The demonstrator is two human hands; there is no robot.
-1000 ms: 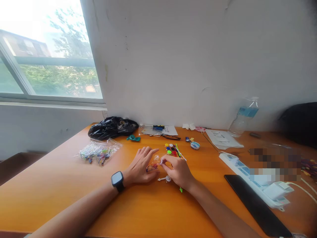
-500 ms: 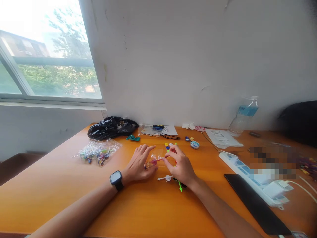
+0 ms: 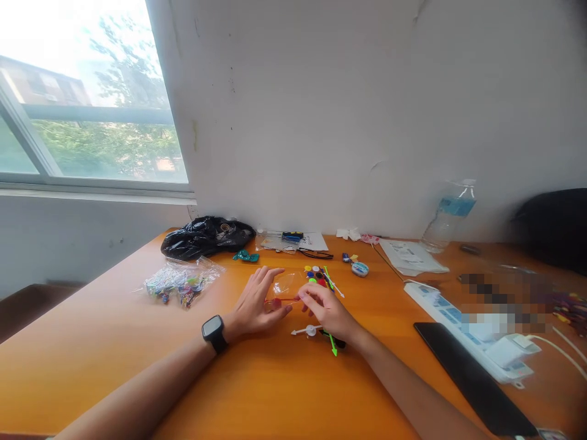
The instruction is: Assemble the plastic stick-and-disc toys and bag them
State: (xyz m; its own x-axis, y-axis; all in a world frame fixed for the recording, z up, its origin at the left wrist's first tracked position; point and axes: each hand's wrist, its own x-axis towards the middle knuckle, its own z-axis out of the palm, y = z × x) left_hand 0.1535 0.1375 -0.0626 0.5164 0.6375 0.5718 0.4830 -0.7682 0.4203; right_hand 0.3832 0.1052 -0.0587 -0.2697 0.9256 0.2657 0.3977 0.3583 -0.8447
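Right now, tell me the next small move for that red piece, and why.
I'd likely ease the red piece rightward with the right hand: its fingertips seem to pinch the right end, while the round part lies by the spread left hand, near clear plastic. Whether the plastic encloses it, I can't tell.

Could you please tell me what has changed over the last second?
The red piece now shows straight, its right end apparently pinched by the right hand, which has eased slightly rightward, uncovering more of the green arrow and white arrow piece. The left hand stays spread; the bag of parts lies as it was.
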